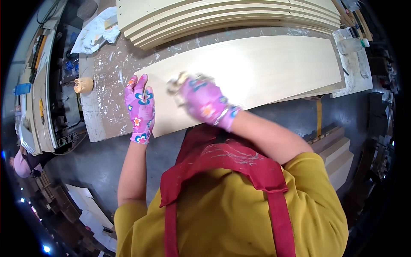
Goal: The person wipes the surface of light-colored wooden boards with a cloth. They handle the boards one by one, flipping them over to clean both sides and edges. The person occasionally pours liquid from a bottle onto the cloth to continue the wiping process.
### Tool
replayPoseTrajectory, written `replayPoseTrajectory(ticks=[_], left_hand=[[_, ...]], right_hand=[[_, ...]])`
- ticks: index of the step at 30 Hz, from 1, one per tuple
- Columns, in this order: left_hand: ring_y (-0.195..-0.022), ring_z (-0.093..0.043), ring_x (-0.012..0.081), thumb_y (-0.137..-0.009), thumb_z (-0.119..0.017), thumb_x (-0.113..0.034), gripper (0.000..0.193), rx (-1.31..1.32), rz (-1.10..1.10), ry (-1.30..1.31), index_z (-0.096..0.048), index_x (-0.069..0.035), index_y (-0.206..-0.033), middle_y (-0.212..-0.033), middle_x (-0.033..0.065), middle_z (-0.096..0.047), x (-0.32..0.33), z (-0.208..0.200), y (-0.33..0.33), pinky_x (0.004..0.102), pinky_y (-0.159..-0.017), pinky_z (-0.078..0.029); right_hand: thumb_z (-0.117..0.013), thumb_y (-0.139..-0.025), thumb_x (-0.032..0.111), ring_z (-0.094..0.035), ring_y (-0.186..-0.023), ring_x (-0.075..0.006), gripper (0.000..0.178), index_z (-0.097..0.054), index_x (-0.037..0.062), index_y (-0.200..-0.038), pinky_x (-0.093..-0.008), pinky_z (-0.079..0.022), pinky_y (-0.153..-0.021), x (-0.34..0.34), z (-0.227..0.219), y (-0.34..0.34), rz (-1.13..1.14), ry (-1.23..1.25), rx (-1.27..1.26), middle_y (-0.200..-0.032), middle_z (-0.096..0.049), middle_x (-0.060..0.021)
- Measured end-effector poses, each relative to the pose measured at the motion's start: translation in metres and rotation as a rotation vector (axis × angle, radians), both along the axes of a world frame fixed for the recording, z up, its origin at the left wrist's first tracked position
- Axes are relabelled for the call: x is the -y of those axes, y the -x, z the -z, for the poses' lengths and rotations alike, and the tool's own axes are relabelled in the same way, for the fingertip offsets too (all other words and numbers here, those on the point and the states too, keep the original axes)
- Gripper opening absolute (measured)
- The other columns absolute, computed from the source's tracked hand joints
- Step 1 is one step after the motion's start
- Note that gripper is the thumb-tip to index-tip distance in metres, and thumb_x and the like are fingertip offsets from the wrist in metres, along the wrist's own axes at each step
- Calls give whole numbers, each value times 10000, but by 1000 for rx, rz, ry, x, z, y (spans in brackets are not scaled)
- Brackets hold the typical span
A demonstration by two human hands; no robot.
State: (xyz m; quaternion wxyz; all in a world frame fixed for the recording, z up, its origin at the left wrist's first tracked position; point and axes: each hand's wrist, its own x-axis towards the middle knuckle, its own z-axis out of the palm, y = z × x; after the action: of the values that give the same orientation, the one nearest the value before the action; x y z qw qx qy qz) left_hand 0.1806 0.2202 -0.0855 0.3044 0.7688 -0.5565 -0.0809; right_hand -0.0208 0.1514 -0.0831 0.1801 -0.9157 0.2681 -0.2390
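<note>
The pale board [274, 64] lies on the table [107, 98]; the left hand [141, 107], fingers extended, is at its left end. Blur obscures the right hand [205, 100]; its grip cannot be determined. The far stack [227, 21] is cut off.

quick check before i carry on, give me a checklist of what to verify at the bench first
1. Left hand gloved and at the left end of the pale board: ok.
2. Right hand gloved and holding the crumpled rag: ok, though motion blurs both.
3. Rag pressed flat on the pale board: cannot tell, blurred.
4. Stack of boards apart from the pale board: ok, a strip of table shows between.
5. Bottle capped: ok.
</note>
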Motion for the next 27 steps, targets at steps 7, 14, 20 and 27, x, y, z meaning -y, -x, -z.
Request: replayPoseTrajectory(ticks=[7, 14, 20, 27], left_hand=[[-1176, -491, 313, -874, -574, -61, 366, 27, -25, 5, -588, -66, -1240, -1287, 176, -469, 0, -11, 9, 387, -994, -411], [-1166, -498, 334, -896, -556, -82, 324, 196, 53, -56, -592, -64, -1218, -1234, 187, -520, -1, -20, 4, 397, -1001, -397], [-1018, -580, 316, -870, -574, -95, 298, 164, 456, 11, -652, -141, -1153, -1121, 135, -610, 37, -46, 39, 412, -877, -470], [-943, -607, 311, -931, -517, -188, 289, 353, 696, -15, -638, -213, -1193, -1041, 133, -627, 86, -25, 97, 402, -796, -500]], right_hand=[[-576, -808, 168, -630, -730, -343, 235, -588, 18, -989, -441, -486, -832, 78, -22, 75, 434, -34, -255, -805, -636, -168], [-583, -848, 156, -639, -908, -249, 290, -607, 169, -1137, -361, -450, -896, 62, -26, 82, 306, -55, -263, -962, -641, -108], [-634, -831, 215, -611, -928, -362, 330, -588, 37, -1105, -420, -494, -795, 98, -17, 193, 642, -242, -19, -1010, -629, -179], [-668, -804, 229, -606, -958, -359, 349, -602, 54, -1099, -412, -495, -822, 84, 9, 188, 717, 26, -30, -1098, -609, -171]])
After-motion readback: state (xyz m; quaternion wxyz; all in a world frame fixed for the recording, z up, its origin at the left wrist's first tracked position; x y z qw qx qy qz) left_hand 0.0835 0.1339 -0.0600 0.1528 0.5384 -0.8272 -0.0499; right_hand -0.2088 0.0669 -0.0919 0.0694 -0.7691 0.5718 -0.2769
